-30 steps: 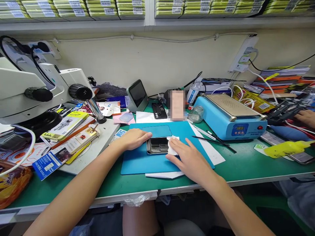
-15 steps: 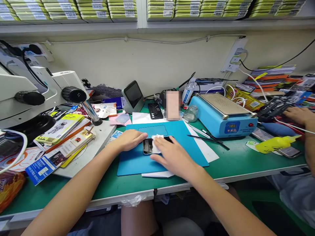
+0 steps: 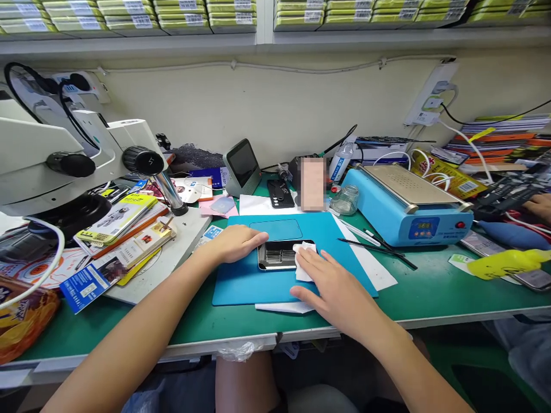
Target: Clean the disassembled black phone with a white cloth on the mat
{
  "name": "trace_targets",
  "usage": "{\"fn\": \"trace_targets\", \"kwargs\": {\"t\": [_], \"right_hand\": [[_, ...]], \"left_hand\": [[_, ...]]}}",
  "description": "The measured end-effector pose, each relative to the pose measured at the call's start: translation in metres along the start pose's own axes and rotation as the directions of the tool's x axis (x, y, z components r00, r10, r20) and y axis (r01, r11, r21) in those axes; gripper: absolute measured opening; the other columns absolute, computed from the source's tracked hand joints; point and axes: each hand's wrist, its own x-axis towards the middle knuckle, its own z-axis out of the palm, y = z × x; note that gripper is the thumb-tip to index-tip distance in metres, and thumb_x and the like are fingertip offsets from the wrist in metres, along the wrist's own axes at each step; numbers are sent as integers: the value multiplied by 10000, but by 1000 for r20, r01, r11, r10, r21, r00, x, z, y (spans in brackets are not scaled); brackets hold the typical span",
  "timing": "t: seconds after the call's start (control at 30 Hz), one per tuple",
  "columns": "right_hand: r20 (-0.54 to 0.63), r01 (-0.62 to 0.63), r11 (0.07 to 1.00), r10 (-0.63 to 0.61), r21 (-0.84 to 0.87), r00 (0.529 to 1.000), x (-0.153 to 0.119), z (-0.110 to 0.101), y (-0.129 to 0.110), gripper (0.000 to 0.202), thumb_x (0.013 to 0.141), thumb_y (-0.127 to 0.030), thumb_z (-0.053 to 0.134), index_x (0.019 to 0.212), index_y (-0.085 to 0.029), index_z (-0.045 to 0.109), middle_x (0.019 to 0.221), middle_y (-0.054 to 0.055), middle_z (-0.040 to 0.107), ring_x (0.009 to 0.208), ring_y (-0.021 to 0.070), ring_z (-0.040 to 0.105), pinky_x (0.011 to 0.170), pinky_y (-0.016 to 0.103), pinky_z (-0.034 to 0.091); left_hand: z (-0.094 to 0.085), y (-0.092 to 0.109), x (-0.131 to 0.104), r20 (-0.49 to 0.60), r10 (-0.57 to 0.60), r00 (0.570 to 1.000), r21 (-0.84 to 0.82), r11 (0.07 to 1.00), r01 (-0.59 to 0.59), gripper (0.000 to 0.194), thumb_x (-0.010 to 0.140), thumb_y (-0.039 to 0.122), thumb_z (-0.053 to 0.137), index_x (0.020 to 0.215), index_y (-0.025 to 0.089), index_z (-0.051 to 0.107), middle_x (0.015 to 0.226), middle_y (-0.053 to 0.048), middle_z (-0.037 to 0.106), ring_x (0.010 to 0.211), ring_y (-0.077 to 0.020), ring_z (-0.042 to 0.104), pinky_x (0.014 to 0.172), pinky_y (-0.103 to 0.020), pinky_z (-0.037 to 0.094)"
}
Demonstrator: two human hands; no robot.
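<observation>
A smartphone [image 3: 278, 256] lies on the blue mat [image 3: 241, 289], its glossy dark face up and mirroring the shelf above. My left hand [image 3: 235, 244] steadies its left end, with the thumb along the upper left corner; the other fingers are mostly hidden behind the hand. Under the fingertips of my right hand [image 3: 329, 278] a crumpled white tissue [image 3: 305, 274] is pressed on the phone's right end. That end of the phone is covered by the tissue and fingers.
A microscope [image 3: 142, 159] stands at left over boxes and booklets. Behind the mat are a smart display [image 3: 241, 167], a black phone [image 3: 280, 194] and a glass jar [image 3: 345, 201]. To the right sit a blue heating plate machine [image 3: 408, 221], black sticks [image 3: 383, 245] and a yellow bottle [image 3: 503, 264].
My right hand has slid the tissue rightward along the phone, baring more of its glossy face. My left hand stays at the left end. The whole view has shifted slightly.
</observation>
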Motion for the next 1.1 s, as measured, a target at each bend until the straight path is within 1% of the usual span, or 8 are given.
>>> {"fn": "trace_targets", "kwargs": {"t": [0.2,0.3,0.43,0.53,0.63,0.8,0.97,1.1], "right_hand": [[7,144,986,-145,84,989,28,14,-46,782,963,-632,517,1467,-34,494,1559,205,416,1467,326,389,1218,484,348],[50,159,983,-164,97,985,46,15,-52,772,994,-624,455,1490,-32,461,1568,200,404,1487,309,355,1232,476,316],[55,120,992,-123,48,991,44,7,-22,721,1010,-592,440,1500,-63,458,1568,182,412,1487,304,356,1228,504,310],[46,16,1000,-15,-8,999,22,0,8,653,1029,-556,421,1514,-120,448,1588,141,393,1487,293,360,1212,530,327],[56,-30,998,33,-56,998,-2,-4,20,691,1025,-586,401,1527,-111,420,1595,143,377,1493,305,346,1209,576,310],[52,89,996,-87,-22,995,-11,0,-12,812,968,-682,447,1514,-81,435,1589,177,374,1485,337,353,1226,615,250],[62,125,991,-127,44,990,28,10,-52,812,999,-670,377,1503,-36,437,1588,207,359,1509,317,306,1245,559,227],[119,133,988,-142,80,983,50,6,-43,770,1020,-643,350,1509,-54,434,1590,180,369,1519,302,285,1247,573,204]], "left_hand": [[1,-1,0,0,0,1000,3,1000,0,645,1015,554,144,720,199,594,780,-79,692,739,-241,617,641,-329,366],[1,-2,0,2,3,1000,12,1000,-3,646,1017,538,137,728,196,602,798,-83,699,748,-237,621,648,-327,372],[1,-1,1,5,-5,1000,24,1000,4,634,1014,534,139,724,199,593,782,-82,692,735,-244,614,652,-331,371],[0,0,0,7,-11,1000,22,1000,10,627,1010,547,147,725,205,588,795,-80,694,738,-245,609,653,-330,365],[-1,2,-1,9,-12,1000,18,1000,12,620,1007,560,149,741,210,586,815,-77,696,757,-248,608,658,-329,357],[-1,3,-1,8,-16,1000,34,999,16,631,1007,572,138,735,209,577,798,-83,687,745,-257,605,643,-332,346],[1,-1,0,15,-1,1000,54,999,1,643,1016,546,111,755,204,588,807,-85,697,756,-251,614,647,-330,356],[1,0,0,21,4,1000,64,998,-5,652,1019,528,99,772,199,605,842,-87,710,770,-248,622,655,-326,367]]}}
